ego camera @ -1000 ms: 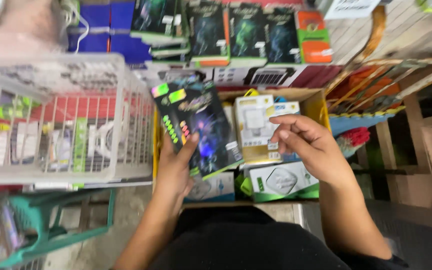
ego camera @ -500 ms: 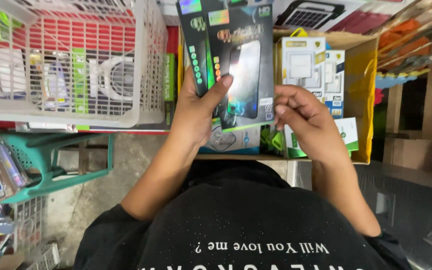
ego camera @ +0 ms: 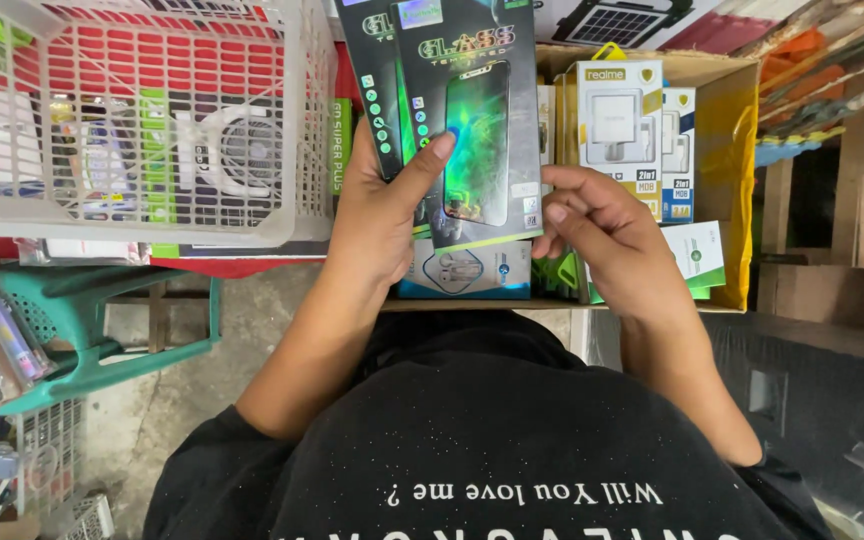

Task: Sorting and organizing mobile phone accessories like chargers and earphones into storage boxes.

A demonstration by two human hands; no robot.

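Now, from the left, I see a white wire basket [ego camera: 142, 130] whose right wall stands just beside my left hand [ego camera: 377, 225], so almost no room is open on that side. Under the basket, one green plastic stool [ego camera: 82, 330] stands on the bare concrete floor [ego camera: 212, 370], and there the room is more free.

My left hand is closed on dark flat packages [ego camera: 442, 110]; I count two of them, held upright and fanned, the front one covering most of the back one. The thumb presses on the face of the front package and the other fingers are hidden behind. The packages are lifted in front of the cardboard box [ego camera: 722, 110], and their top edges leave the picture.

My right hand [ego camera: 607, 240] is just beside the lower right corner of the front package. Its fingers are curled narrow and the fingertips are at the package edge; whether they pinch it, I cannot tell.

Inside the box I count two white charger boxes [ego camera: 617, 125] standing upright, one behind the other, near the right hand. Lower lie one blue and white box [ego camera: 462, 275] and one white and green box [ego camera: 697, 255]. The yellow right wall of the cardboard box closes that side.
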